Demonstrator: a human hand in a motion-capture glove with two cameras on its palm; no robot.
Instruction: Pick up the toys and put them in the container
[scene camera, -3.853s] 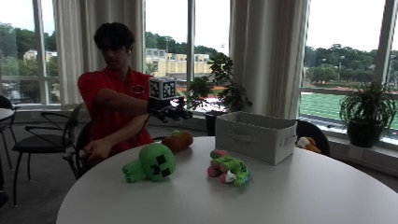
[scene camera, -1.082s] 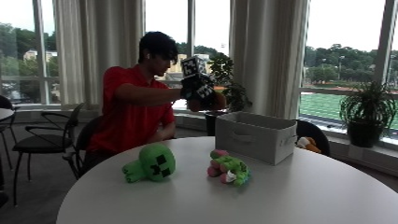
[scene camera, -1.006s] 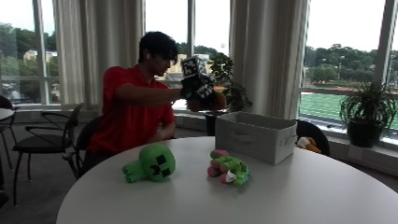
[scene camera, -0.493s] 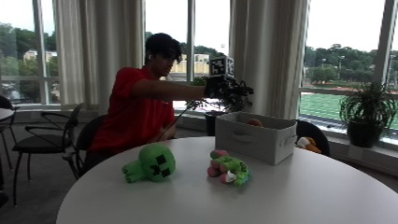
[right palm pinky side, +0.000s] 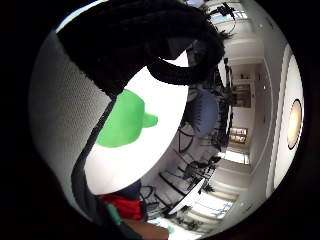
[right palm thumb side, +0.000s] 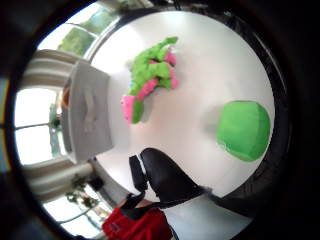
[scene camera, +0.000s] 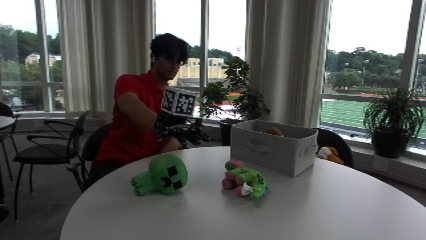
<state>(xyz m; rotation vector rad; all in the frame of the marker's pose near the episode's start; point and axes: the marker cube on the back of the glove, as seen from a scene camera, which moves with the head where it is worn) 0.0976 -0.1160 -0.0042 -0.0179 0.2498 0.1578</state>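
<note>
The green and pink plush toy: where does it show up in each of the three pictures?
Outside view: green and pink plush toy on the table, in front of the white container.
Thumb side palm view: on the table beside the container.
Little finger side palm view: not visible.
Shared landmark: the container.

Green block-faced plush (scene camera: 162, 176), lay on white table beside green-and-pink plush (scene camera: 244, 181); grey fabric container (scene camera: 273, 146) stood behind, orange toy (scene camera: 273, 131) showing inside.
</note>
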